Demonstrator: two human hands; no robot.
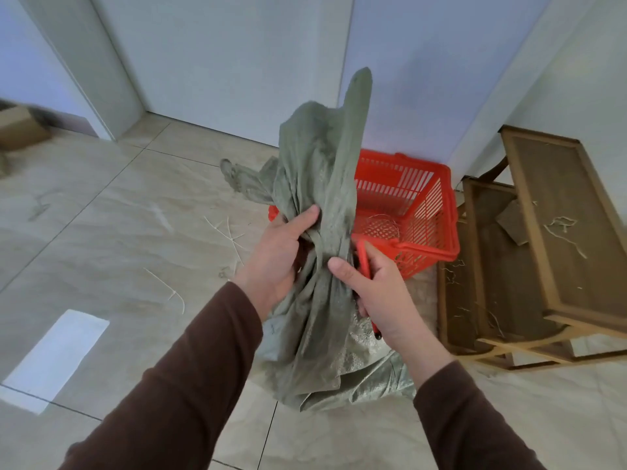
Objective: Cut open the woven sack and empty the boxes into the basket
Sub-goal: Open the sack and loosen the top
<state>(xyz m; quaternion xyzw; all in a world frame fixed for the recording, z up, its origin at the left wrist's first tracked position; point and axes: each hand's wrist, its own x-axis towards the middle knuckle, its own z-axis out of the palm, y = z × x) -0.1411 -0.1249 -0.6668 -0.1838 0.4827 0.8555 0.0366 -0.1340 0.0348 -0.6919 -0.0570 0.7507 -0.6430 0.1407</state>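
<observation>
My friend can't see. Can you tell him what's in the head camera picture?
A person's left hand grips the bunched neck of a grey-green woven sack standing on a tiled floor, while the right hand holds a red-handled cutting tool against it. A red plastic basket with only some string inside sits just behind, beside wooden furniture.

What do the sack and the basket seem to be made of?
Sack: grey-green woven plastic fabric, it seems; matte, with a fine weave texture and stiff creases. Basket: red moulded plastic, slightly glossy, with slotted walls and a grid bottom.
</observation>
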